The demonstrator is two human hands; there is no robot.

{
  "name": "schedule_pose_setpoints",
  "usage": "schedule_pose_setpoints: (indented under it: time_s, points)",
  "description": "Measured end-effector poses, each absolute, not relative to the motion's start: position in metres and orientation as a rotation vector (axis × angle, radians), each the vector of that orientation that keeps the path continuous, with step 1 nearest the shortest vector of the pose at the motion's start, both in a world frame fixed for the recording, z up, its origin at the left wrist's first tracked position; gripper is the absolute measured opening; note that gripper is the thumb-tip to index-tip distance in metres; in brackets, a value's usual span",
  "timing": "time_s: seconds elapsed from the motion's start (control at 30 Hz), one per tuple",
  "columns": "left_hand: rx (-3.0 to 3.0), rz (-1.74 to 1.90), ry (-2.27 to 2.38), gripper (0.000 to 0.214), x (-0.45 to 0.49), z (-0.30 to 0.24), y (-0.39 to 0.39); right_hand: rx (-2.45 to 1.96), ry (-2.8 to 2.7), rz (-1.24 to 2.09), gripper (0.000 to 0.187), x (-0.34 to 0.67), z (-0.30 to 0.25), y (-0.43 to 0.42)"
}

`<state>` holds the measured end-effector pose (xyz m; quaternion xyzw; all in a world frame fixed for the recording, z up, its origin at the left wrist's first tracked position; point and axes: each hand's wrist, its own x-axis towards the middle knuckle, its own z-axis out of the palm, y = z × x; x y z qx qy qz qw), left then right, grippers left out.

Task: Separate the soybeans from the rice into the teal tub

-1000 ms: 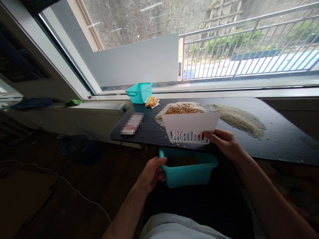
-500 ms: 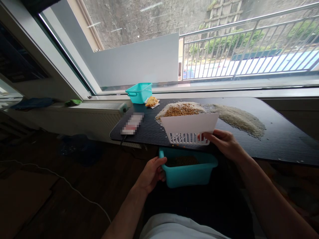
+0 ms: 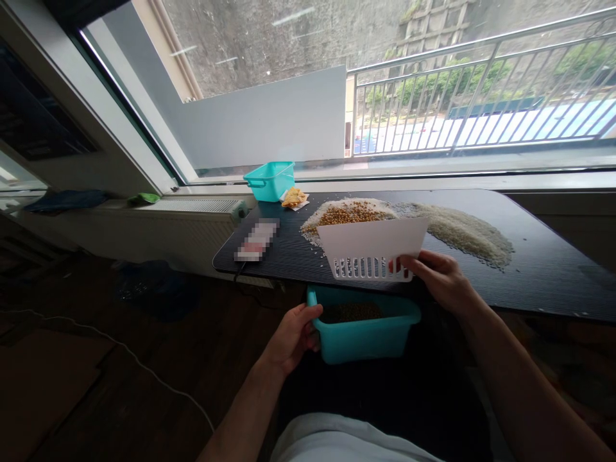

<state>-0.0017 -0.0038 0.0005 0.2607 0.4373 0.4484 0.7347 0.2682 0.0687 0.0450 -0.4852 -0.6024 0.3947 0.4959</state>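
My right hand (image 3: 440,276) grips the lower right corner of a white plastic panel with a row of slots (image 3: 373,247), held tilted at the table's front edge. Behind the panel lies a heap of yellow-brown kernels (image 3: 353,212) on white rice grains (image 3: 332,204), partly hidden by it. With thumb over the rim, my left hand (image 3: 296,333) holds the left end of a turquoise bin (image 3: 363,340) just below the table edge. Dark, small grains (image 3: 353,312) cover the bottom of this bin.
On the dark table (image 3: 539,276), a long pile of pale rice (image 3: 469,234) spreads to the right. A second turquoise bin (image 3: 270,181) stands at the back left, beside a yellowish folded item (image 3: 294,197) on white paper. A blurred-out flat object (image 3: 257,239) with a cable lies at left.
My right hand has moved the slotted panel slightly to the right. Several kernels seen at the table edge below it no longer show there. My left hand and the bin stay in place.
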Motion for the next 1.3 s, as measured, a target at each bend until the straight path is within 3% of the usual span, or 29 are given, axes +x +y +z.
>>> schedule_pose_setpoints:
  time_s: [0.57, 1.3]
  points:
    - [0.579, 0.979, 0.955, 0.041, -0.001, 0.001, -0.002, -1.282, -1.438, 0.797, 0.03, 0.233, 0.037, 0.045]
    - [0.598, 0.977, 0.968, 0.04, -0.002, 0.001, -0.004, -1.554, -1.213, 0.385, 0.024, 0.274, 0.05, 0.072]
